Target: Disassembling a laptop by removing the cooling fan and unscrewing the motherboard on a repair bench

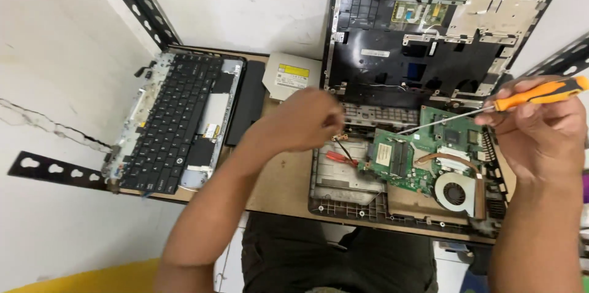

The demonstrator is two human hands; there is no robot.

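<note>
The right hand (540, 124) is closed around the orange handle of one screwdriver (491, 107), its thin shaft slanting down and left so the tip sits over the green circuit board (423, 152). The left hand (307, 118) is curled just beside the board's left end, fingertips pinched near some thin wires; whether that grip really has hold of a wire or a small part, I cannot tell. The board lies tilted in the opened laptop base (343, 188), which sits at the tabletop's (282, 188) near right edge; one round fan (455, 193) and one copper heat pipe are mounted on the board's right end. One red-handled tool (341, 159) lies in the base, under the left hand. One stripped upper shell (429, 41) leans against the wall along the far right edge, one silver disc drive (288, 75) lies near the far middle, and one detached keyboard panel (175, 124) rests over the left edge. Judging from this, the shaft could slip and gouge the board if pressed at that slant, and a tug on the wires could tear them while the board is loose.
</note>
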